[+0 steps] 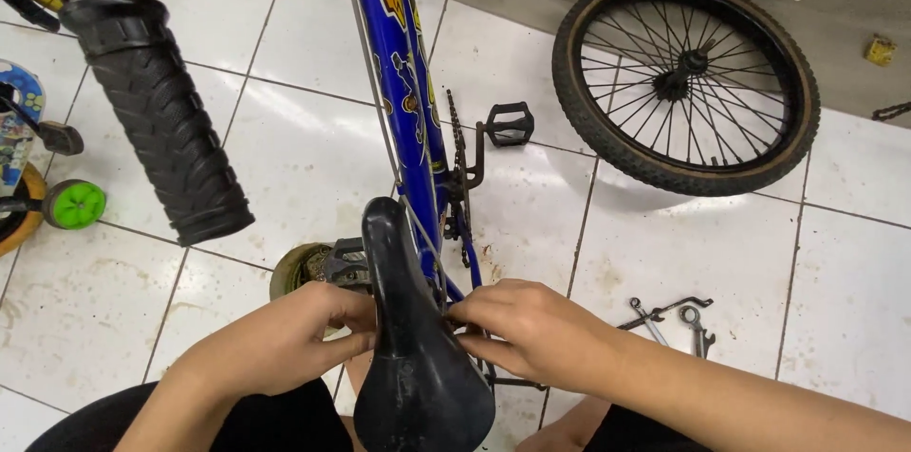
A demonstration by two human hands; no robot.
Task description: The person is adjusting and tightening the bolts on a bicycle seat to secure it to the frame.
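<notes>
Narrow black plastic bicycle saddle [415,348] sits bottom centre, nose pointing away, rear end cut off by the lower edge. Left hand [285,338] presses against the saddle's left side, fingers curled toward its underside; fingertips hidden behind the saddle, so an actual grip cannot be told. Right hand [531,329] is at the saddle's right edge, fingers bunched close together on something under the saddle; what they pinch is hidden. Blue painted bicycle frame tube [403,82] runs up from the saddle to the top edge, cut off there. Black chain and crank with black pedal [508,123] just right of the frame. Black ribbed rubber handlebar grip [161,120] looms large upper left, close to camera. Loose spoked wheel with black tyre [685,82] lies on the white tiled floor [683,253], upper right. Small metal spanners [678,317] lie on the floor right of the right hand, hard to make out singly. Green small wheel [74,203] at left edge, its bike mostly cropped.
</notes>
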